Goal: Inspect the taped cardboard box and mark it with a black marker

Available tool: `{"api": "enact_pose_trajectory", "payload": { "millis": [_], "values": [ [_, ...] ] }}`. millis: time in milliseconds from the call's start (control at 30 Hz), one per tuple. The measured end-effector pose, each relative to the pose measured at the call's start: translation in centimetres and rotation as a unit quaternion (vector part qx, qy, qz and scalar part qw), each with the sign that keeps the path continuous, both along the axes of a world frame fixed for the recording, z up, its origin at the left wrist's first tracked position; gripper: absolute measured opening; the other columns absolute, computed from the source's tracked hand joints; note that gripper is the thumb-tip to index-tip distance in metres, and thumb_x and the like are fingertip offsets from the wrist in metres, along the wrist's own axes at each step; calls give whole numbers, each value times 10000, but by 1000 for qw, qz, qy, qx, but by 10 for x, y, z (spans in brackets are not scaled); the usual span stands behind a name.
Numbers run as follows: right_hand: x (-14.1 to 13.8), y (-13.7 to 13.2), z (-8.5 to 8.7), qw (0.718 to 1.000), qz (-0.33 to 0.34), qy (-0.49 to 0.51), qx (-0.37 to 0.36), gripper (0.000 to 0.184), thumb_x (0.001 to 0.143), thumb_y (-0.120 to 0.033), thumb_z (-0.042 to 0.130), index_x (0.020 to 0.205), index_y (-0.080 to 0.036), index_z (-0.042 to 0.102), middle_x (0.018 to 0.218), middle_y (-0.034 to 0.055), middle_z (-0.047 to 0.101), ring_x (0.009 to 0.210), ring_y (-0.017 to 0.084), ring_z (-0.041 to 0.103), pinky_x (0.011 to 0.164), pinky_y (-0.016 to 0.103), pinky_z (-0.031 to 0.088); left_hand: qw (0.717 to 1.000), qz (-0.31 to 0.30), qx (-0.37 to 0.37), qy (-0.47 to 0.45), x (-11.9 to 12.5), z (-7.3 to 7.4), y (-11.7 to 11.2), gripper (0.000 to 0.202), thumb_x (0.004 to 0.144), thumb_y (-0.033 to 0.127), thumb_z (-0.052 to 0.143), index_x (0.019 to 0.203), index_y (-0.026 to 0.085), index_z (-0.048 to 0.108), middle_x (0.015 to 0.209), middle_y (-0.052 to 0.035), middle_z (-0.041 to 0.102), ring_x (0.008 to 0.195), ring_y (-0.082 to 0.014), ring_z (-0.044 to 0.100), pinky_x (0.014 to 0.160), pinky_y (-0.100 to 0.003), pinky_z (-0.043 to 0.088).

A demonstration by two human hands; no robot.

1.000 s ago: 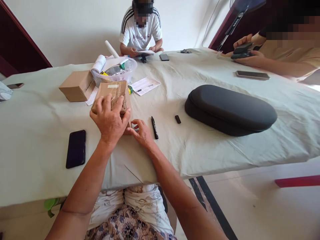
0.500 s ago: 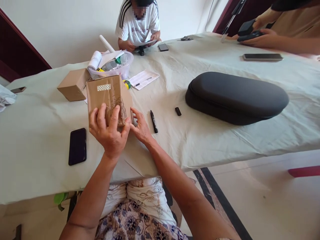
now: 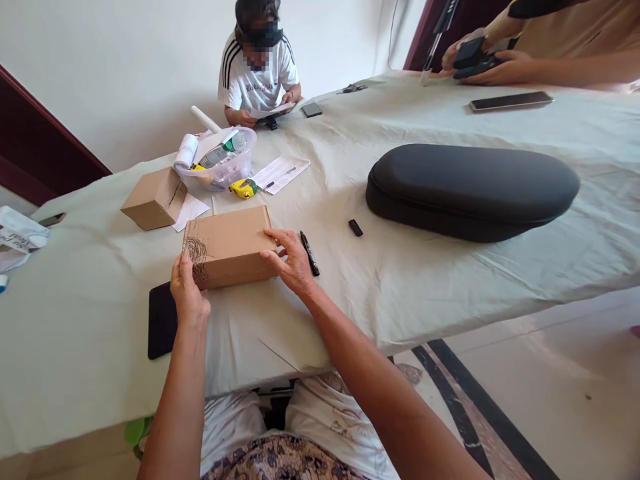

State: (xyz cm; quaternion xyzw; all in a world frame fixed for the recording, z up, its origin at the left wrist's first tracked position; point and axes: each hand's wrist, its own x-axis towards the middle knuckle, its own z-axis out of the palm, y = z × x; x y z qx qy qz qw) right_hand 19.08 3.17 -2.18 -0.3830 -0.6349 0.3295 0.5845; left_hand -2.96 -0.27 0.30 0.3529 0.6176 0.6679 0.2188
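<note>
Hands bracket the cardboard box [image 3: 231, 245]: left hand [image 3: 187, 295] and right hand [image 3: 291, 260] each grip 1 end, best pressed evenly, flat on the table [image 3: 400, 280].

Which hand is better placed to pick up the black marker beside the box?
Right. The right hand grips the cardboard box at its right end, almost touching the black marker. The left hand holds the far left end, near the black phone.
</note>
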Motion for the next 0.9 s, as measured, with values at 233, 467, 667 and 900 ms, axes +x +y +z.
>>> {"api": "enact_pose_trajectory", "payload": {
  "millis": [233,467,667,900],
  "values": [
    [3,-1,-3,999,-31,-26,2,424,936,-516,574,1299,-307,639,1220,107,584,1093,240,578,745,346,582,997,6,1,81,2,-20,28,856,780,745,641,1411,198,449,1482,-195,501,1435,-315,452,1188,-434,360],
    [2,-2,-8,997,-56,-56,7,430,939,-462,579,1336,-296,590,1272,113,579,1137,247,574,744,335,577,991,-18,18,131,18,-28,16,1075,704,680,769,1520,196,263,1564,-237,378,1464,-345,411,1215,-485,321],
    [-3,-4,-12,990,-118,-79,16,508,830,-530,703,1245,-262,585,1235,100,603,1113,275,590,819,404,555,986,17,-18,163,28,-33,4,983,661,681,795,1412,184,400,1436,-211,511,1363,-351,507,1159,-519,388],
    [-6,-11,-16,976,-210,-54,11,555,765,-564,755,1177,-233,586,1139,83,621,1084,276,602,971,483,497,986,45,-27,157,53,-38,-5,1085,559,738,817,1359,133,404,1316,-224,533,1283,-403,532,1095,-590,421]
  ]
}}
